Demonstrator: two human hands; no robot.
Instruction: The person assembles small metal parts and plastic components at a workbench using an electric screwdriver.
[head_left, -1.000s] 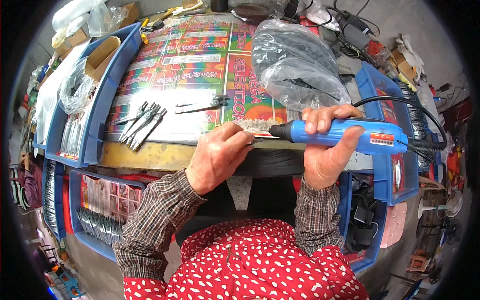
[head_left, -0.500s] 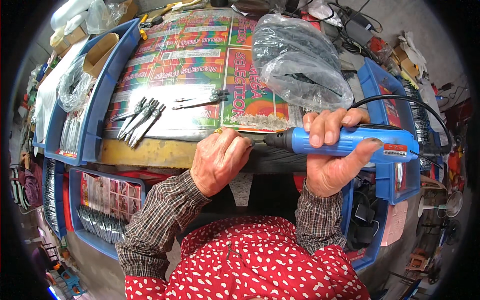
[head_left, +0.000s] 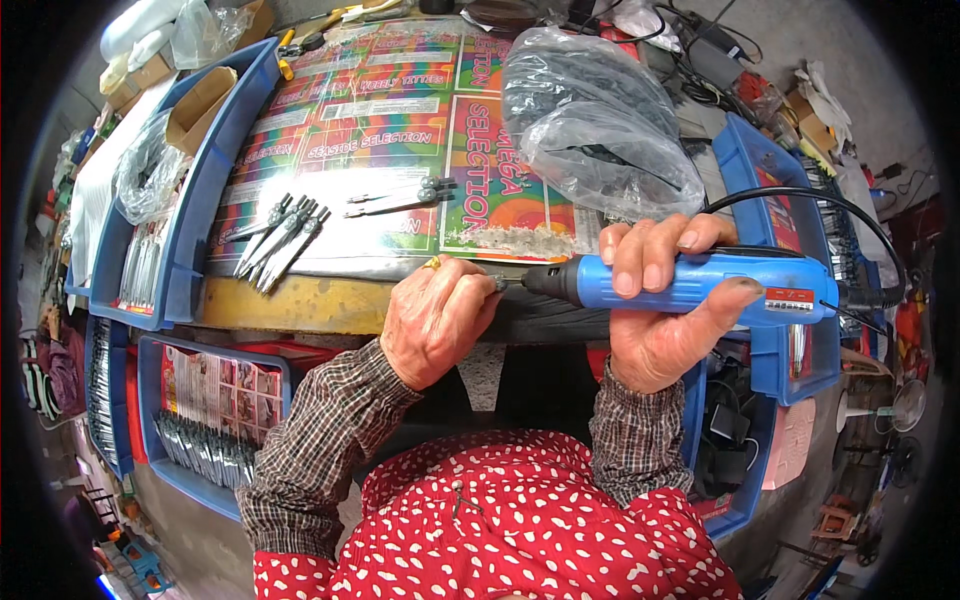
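A blue corded electric screwdriver (head_left: 720,288) lies level in my right hand (head_left: 665,310), with the fingers over its top and the thumb along its near side. Its black nose points left, and the thin bit reaches my left hand (head_left: 437,318). That hand is closed in a pinch around a small dark part, mostly hidden by the fingers, that meets the bit's tip. Beyond it on the table lie a pile of slim silver metal pieces with dark ends (head_left: 283,240) and a few similar pieces (head_left: 402,197).
Colourful printed sheeting (head_left: 370,110) covers the table. A clear plastic bag of dark parts (head_left: 600,120) sits at the back right. Blue bins stand left (head_left: 215,170), lower left (head_left: 205,420) and right (head_left: 765,160). The screwdriver's black cable (head_left: 860,215) loops at the right.
Both hands and the screwdriver have shifted very slightly left. The grip of each hand looks the same, and the bit stays at the left fingers.
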